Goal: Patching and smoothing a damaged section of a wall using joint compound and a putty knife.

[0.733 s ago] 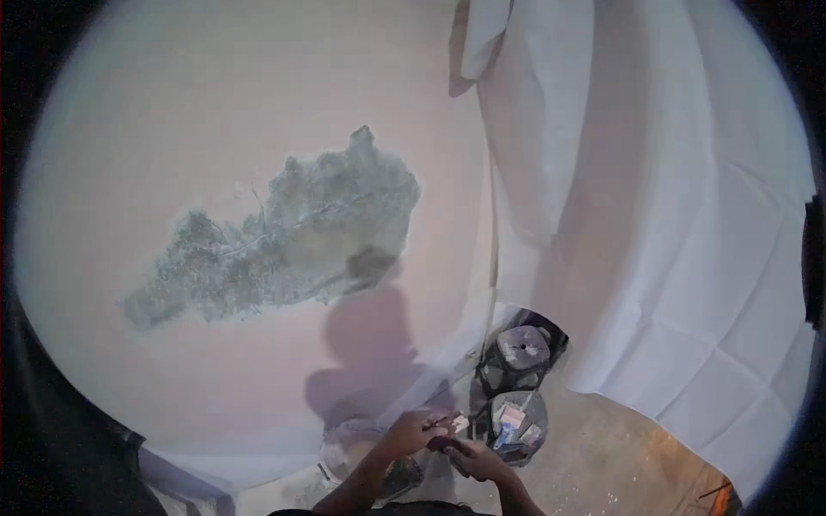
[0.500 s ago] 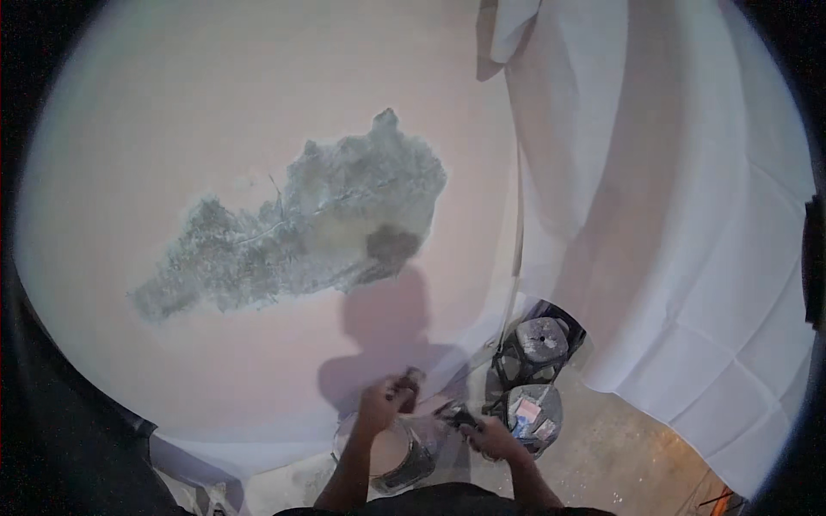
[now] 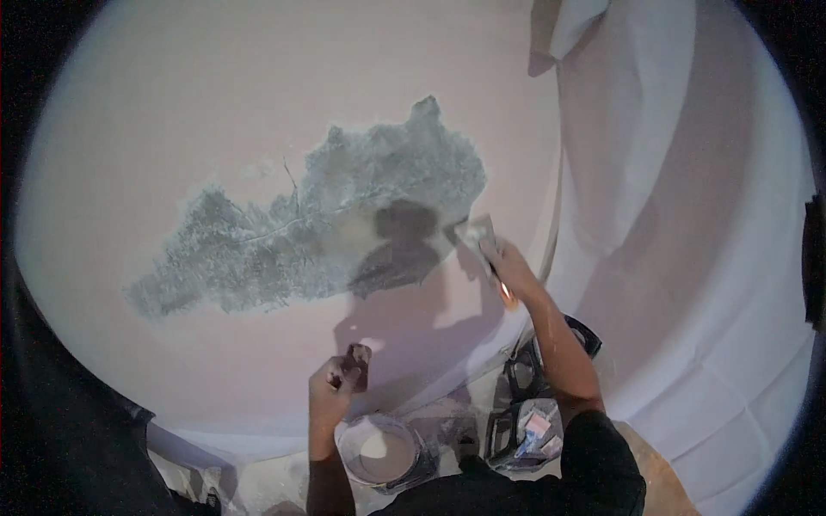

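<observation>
My right hand (image 3: pixel 508 262) is closed on a putty knife (image 3: pixel 475 234) with a broad pale blade. The blade is at the right edge of a rough grey patch (image 3: pixel 379 185) on the pale pink wall (image 3: pixel 206 103); whether it presses on the surface I cannot tell. My left hand (image 3: pixel 331 391) grips a small dark rectangular scraper (image 3: pixel 360 365), held upright in front of the wall below the patch. Under that hand stands a round bucket (image 3: pixel 342 445) with a pale mix inside. My shadow falls over the wall and part of the patch.
White sheeting (image 3: pixel 637 232) hangs along the right side. Below my right arm is a dark step stool (image 3: pixel 503 434) with a pink-and-blue packet (image 3: pixel 535 427) on its step. Dark material (image 3: pixel 77 404) borders the left. A thin crack (image 3: pixel 290 172) runs above the patch.
My right hand has risen from beside the bucket to the patch's right edge, carrying the putty knife. My left hand has shifted left with its scraper. The view has moved slightly.
</observation>
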The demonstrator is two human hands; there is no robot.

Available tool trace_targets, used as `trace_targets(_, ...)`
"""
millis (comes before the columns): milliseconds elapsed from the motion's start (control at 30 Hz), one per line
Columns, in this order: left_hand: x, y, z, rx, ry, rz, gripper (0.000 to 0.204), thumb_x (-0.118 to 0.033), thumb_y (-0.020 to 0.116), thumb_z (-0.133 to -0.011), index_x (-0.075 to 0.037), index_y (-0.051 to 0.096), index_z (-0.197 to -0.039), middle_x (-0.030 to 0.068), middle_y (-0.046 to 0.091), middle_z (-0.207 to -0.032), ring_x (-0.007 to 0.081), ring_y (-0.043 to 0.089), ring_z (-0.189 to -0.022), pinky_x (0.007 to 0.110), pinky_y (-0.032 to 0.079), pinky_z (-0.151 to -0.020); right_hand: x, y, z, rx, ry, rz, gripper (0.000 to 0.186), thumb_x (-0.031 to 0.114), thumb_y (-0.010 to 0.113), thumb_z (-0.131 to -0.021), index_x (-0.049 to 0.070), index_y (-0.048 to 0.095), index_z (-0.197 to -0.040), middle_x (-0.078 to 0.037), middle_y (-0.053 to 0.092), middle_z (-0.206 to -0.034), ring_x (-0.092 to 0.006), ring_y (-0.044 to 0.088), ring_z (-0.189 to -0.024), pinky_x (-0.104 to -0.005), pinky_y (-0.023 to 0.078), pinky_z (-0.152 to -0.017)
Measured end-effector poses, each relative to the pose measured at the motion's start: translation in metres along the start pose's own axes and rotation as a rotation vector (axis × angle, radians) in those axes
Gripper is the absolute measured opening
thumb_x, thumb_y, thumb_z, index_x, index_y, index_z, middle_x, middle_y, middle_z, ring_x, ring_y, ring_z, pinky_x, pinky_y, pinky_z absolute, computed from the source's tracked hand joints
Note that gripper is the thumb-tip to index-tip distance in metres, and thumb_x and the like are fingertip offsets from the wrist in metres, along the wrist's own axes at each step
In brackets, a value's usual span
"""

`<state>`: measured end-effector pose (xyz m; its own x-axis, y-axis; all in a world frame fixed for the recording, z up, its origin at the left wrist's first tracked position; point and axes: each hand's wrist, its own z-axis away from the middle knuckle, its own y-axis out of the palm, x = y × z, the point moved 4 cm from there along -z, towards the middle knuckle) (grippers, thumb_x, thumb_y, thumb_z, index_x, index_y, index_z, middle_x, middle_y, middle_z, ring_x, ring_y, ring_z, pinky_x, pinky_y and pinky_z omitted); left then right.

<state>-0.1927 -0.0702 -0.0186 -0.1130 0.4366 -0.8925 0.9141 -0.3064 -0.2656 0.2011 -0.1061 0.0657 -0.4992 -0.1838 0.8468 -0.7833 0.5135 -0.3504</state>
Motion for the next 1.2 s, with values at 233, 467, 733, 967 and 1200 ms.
trace_targets(233,-0.071,0.005,-0.125,-0.11,0.201,-0.324,0.023,-0.02,0.066,-0.087,0.002,0.063,-0.091,0.0121,0.063,-0.075,0.016,0.057,-0.068,0.032,0.047,-0.066,0.039,0.039,-0.15,0.089,-0.15,-0.014,0.042,0.037,0.052,-0.097,0.0,0.06,-0.079,-0.01,0.058,-0.064,-0.0208,0.058,-0.057,-0.0368,0.048,-0.057)
trace_targets(467,-0.115,0.0,-0.25,-0.227,0.295,-0.439,0.03,-0.026,0.071,-0.084,0.001,0.065,-0.097,0.0125,0.065,-0.077,0.0186,0.059,-0.069,0.034,0.047,-0.068,0.067,0.08,-0.185,-0.058,-0.255,0.009,0.03,0.029,0.059,-0.093,-0.001,0.056,-0.096,-0.02,0.059,-0.084,-0.0279,0.061,-0.067,-0.0399,0.048,-0.054)
trace_targets(733,-0.11,-0.004,-0.285,-0.297,0.411,-0.371,0.024,-0.021,0.072,-0.082,-0.001,0.067,-0.095,0.0112,0.066,-0.074,0.0179,0.059,-0.065,0.032,0.047,-0.064,0.071,0.085,-0.202,-0.021,-0.446,-0.146,0.03,0.029,0.057,-0.094,0.0,0.052,-0.089,-0.017,0.056,-0.072,-0.0275,0.06,-0.062,-0.0404,0.047,-0.051)
trace_targets(967,-0.114,-0.005,-0.285,-0.297,0.375,-0.384,0.022,-0.019,0.074,-0.08,-0.001,0.067,-0.091,0.0098,0.065,-0.071,0.0169,0.058,-0.065,0.031,0.047,-0.064,0.107,0.069,-0.171,0.069,-0.117,-0.41,0.028,0.03,0.052,-0.097,0.005,0.05,-0.084,0.0,0.045,-0.06,-0.0106,0.046,-0.045,-0.0277,0.037,-0.041)
trace_targets(1200,-0.105,-0.016,-0.296,-0.302,0.367,-0.43,0.024,-0.019,0.075,-0.078,0.001,0.064,-0.084,0.0105,0.06,-0.066,0.0175,0.051,-0.061,0.033,0.045,-0.061,0.103,0.063,-0.18,0.058,-0.082,-0.268,0.032,0.034,0.052,-0.097,0.004,0.052,-0.086,-0.001,0.05,-0.065,-0.0116,0.047,-0.048,-0.0297,0.038,-0.043)
